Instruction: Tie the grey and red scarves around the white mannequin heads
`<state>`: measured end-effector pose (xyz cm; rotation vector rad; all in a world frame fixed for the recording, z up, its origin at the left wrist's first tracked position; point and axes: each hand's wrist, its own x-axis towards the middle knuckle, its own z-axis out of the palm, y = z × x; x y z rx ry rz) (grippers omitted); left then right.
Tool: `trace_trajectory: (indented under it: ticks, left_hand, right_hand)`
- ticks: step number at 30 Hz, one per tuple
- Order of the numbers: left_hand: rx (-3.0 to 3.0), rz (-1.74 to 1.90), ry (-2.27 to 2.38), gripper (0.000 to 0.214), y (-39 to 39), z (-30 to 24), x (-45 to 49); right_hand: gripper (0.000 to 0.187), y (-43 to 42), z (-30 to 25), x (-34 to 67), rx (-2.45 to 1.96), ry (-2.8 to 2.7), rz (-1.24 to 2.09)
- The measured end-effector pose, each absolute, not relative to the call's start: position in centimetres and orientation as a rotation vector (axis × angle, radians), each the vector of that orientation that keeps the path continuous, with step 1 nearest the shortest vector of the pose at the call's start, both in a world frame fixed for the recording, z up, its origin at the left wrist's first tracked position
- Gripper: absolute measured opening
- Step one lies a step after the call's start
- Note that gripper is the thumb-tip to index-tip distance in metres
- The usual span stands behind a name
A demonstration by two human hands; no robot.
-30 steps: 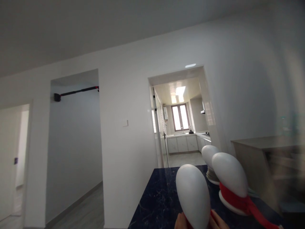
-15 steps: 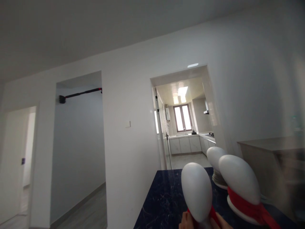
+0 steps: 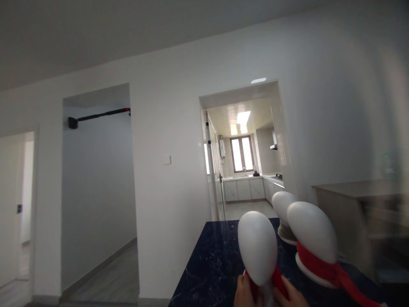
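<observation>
Scarf going onto the nearest foam head (image 3: 257, 247).
Both hands, left hand (image 3: 244, 292) and right hand (image 3: 291, 294), grip its red scarf (image 3: 277, 279); neighbouring head (image 3: 311, 232) already wrapped, rear head (image 3: 283, 204) bare.

No text, label, brand, number or sign can be read anywhere, from the walls in the upper frame to the dark counter below.
</observation>
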<state>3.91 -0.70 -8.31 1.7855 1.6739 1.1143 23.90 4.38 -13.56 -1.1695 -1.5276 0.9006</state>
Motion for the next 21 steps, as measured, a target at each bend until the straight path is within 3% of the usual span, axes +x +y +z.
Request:
trace_trajectory:
  ticks: [5, 14, 21]
  left_hand:
    - [1.833, 1.073, 1.678, 0.063, -0.35, -8.55, 3.68]
    - [1.855, 1.014, 1.71, 0.065, 0.21, -8.91, 3.44]
    - [1.854, 1.013, 1.68, 0.058, 0.23, -8.7, 3.04]
  right_hand:
    - [0.069, 4.7, -14.03, 23.9, -1.15, -1.556, 0.902]
    - [0.06, 4.19, -13.61, 23.75, -1.134, -1.585, 0.868]
    - [0.07, 4.08, -13.5, 23.76, -1.196, -1.589, 0.873]
